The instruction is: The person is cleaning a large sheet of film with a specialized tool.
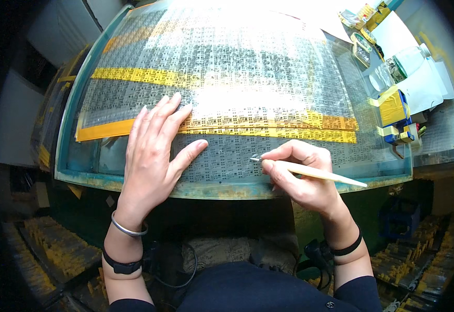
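Observation:
A large transparent film sheet (221,62), covered in small dark printed patterns, lies on a glass-topped table with a worn teal frame (237,191). Strips of yellow tape (133,76) cross it, and a yellow-orange band (104,130) runs along its near edge. My left hand (156,140) rests flat on that edge, fingers spread, thumb out to the right. In my right hand (302,174) I hold a pen-like tool (325,174) with a pale tapered handle. Its short metal tip points left, over patterned film just below the taped edge; I cannot tell whether it touches.
Along the right side stand a yellow-and-blue box (392,106), a clear plastic jug (413,60) and tape rolls (361,49). Racks of yellow-tagged sheets (63,242) flank me below the table. Bright glare washes out the sheet's far part.

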Demonstrator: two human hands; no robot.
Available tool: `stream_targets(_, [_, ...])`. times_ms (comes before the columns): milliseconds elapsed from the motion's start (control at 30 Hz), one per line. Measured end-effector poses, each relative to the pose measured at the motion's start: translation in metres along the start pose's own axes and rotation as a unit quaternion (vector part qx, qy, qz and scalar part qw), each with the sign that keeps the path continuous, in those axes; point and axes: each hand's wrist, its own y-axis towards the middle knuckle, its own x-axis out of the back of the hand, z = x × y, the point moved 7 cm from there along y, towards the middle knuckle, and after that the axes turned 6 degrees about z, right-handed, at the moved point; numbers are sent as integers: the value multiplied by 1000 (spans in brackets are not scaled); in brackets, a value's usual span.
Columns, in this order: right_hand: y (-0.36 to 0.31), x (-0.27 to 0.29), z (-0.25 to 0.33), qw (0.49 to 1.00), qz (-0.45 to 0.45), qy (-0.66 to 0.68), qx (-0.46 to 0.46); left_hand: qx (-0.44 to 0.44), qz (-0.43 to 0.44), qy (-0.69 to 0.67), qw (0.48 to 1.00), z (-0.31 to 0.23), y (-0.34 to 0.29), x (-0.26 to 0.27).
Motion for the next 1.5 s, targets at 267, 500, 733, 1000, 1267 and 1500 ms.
stream_targets(267, [-5, 13, -4, 960, -1, 279, -28, 0, -13, -39, 999, -1, 1, 5])
stream_targets(500, [-19, 97, -28, 923, -216, 315, 48, -100, -33, -89, 991, -34, -9, 15])
stream_targets(733, [-20, 102, -46, 921, -154, 356, 41, -142, 107, 27, 984, -96, 1, -24])
stream_targets(1000, [-19, 100, -46, 933, -141, 329, 43, -244, 107, -9, 964, -101, -4, -23])
stream_targets(1267, [-26, 96, -21, 964, -201, 128, 116, -315, -48, -274, 907, -93, -20, 9])
stream_targets(1500, [-49, 8, 37, 963, 108, -20, 248, -250, -53, -216, 942, -108, -36, 27])
